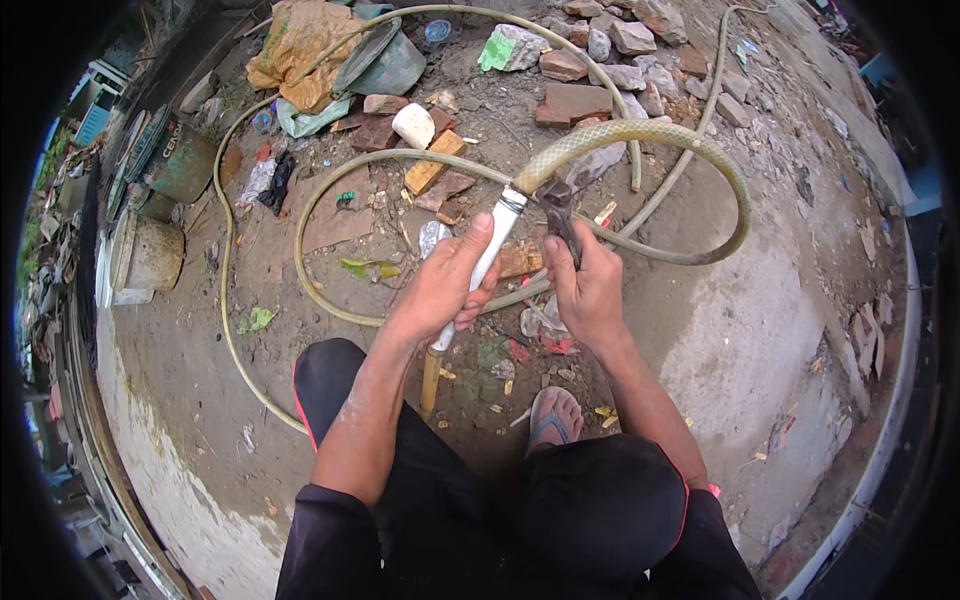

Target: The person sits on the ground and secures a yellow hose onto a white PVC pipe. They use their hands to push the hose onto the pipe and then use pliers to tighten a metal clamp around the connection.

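Observation:
My left hand (452, 278) is closed around a white plastic pipe (508, 212), which slants up and away from me. Dark wire (512, 197) is wound at its upper end, where a thick translucent braided hose (640, 132) joins it. From the pipe's lower end, below my left hand, comes a yellowish tube (431, 382). My right hand (588, 290) grips dark metal pincers (556, 200) by the handles. Their head is just right of the wire binding; whether the jaws touch the wire I cannot tell.
The hose loops over muddy ground around a wooden block (434, 164), a white cup-like piece (413, 126) and brick rubble (572, 104). A grey bucket (384, 60) and a crumpled brown sack (300, 55) lie beyond. More buckets (148, 252) stand at left. My sandalled foot (553, 418) is below my hands.

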A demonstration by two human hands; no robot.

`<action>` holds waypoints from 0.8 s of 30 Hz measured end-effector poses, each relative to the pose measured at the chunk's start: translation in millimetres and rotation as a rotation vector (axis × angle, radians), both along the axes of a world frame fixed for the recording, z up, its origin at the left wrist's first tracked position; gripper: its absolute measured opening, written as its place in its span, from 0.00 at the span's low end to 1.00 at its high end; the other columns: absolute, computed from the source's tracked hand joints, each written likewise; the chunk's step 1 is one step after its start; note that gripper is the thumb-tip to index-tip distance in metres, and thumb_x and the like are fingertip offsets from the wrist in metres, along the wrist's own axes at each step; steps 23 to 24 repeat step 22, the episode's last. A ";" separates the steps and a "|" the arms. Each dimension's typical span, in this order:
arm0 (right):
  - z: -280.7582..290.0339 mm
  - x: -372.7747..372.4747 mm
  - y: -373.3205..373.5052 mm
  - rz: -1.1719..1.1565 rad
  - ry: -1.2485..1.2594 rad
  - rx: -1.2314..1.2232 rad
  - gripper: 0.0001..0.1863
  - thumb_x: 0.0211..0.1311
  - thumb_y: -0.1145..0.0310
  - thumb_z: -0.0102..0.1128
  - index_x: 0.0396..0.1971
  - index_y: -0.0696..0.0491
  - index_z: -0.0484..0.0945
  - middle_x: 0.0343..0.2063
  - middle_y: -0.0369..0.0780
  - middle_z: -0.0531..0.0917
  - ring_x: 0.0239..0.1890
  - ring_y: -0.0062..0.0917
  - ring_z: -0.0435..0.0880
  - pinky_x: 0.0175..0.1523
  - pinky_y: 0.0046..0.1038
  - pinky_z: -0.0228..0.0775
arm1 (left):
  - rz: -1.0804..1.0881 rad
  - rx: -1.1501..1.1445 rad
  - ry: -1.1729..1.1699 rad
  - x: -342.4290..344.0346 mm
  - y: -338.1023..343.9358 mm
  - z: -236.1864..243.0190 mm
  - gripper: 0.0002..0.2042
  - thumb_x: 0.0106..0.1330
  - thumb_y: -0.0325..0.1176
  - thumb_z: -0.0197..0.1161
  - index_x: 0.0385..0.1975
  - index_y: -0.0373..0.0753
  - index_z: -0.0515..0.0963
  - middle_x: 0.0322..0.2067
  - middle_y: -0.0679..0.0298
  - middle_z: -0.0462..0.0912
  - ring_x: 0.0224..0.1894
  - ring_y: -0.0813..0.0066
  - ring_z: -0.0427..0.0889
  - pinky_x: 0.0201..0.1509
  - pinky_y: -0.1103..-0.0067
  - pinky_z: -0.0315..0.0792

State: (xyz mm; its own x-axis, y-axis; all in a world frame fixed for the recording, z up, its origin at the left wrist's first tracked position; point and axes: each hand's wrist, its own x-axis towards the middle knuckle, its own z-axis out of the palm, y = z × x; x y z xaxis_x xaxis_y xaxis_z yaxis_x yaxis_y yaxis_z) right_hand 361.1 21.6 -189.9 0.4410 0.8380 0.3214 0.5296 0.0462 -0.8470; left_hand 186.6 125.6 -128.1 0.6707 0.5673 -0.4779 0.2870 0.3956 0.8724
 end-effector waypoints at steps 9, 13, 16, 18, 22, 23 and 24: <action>-10.6 26.9 -133.8 -0.177 0.422 -0.174 0.17 0.80 0.59 0.52 0.42 0.61 0.77 0.24 0.35 0.79 0.25 0.18 0.79 0.31 0.22 0.71 | 0.475 2.049 0.040 40.8 157.2 103.1 0.20 0.80 0.53 0.50 0.31 0.45 0.74 0.11 0.76 0.65 0.10 0.67 0.63 0.16 0.71 0.63; 10.4 19.6 -204.1 -0.277 0.188 -0.769 0.12 0.76 0.63 0.57 0.43 0.58 0.79 0.28 0.38 0.84 0.29 0.21 0.83 0.36 0.27 0.74 | -0.068 1.699 0.226 48.1 75.5 44.8 0.34 0.66 0.51 0.67 0.63 0.36 0.64 0.64 0.53 0.67 0.64 0.55 0.67 0.62 0.60 0.64; 17.7 5.1 -345.0 -0.168 0.419 -0.897 0.14 0.73 0.63 0.59 0.48 0.56 0.83 0.31 0.44 0.88 0.33 0.28 0.88 0.42 0.30 0.80 | -0.794 1.083 0.449 -3.4 -20.5 -11.0 0.37 0.65 0.48 0.68 0.70 0.35 0.65 0.68 0.48 0.67 0.70 0.50 0.67 0.71 0.57 0.64; 85.9 -12.5 -390.4 0.008 0.382 -1.403 0.16 0.71 0.61 0.59 0.49 0.56 0.84 0.30 0.46 0.88 0.29 0.32 0.89 0.36 0.33 0.83 | -1.184 0.356 0.561 -73.9 -96.4 -4.8 0.30 0.67 0.49 0.66 0.65 0.37 0.73 0.60 0.47 0.77 0.63 0.48 0.77 0.66 0.58 0.71; 276.9 -70.5 -467.6 -0.304 0.696 -1.915 0.17 0.73 0.60 0.58 0.38 0.61 0.83 0.21 0.42 0.83 0.18 0.28 0.83 0.25 0.36 0.78 | -0.740 0.220 0.564 -200.7 -184.2 186.2 0.21 0.71 0.42 0.63 0.60 0.39 0.79 0.54 0.49 0.83 0.58 0.48 0.81 0.63 0.61 0.74; 276.9 -70.5 -467.6 -0.304 0.696 -1.915 0.17 0.73 0.60 0.58 0.38 0.61 0.83 0.21 0.42 0.83 0.18 0.28 0.83 0.25 0.36 0.78 | -0.740 0.220 0.564 -200.7 -184.2 186.2 0.21 0.71 0.42 0.63 0.60 0.39 0.79 0.54 0.49 0.83 0.58 0.48 0.81 0.63 0.61 0.74; 276.9 -70.5 -467.6 -0.304 0.696 -1.915 0.17 0.73 0.60 0.58 0.38 0.61 0.83 0.21 0.42 0.83 0.18 0.28 0.83 0.25 0.36 0.78 | -0.740 0.220 0.564 -200.7 -184.2 186.2 0.21 0.71 0.42 0.63 0.60 0.39 0.79 0.54 0.49 0.83 0.58 0.48 0.81 0.63 0.61 0.74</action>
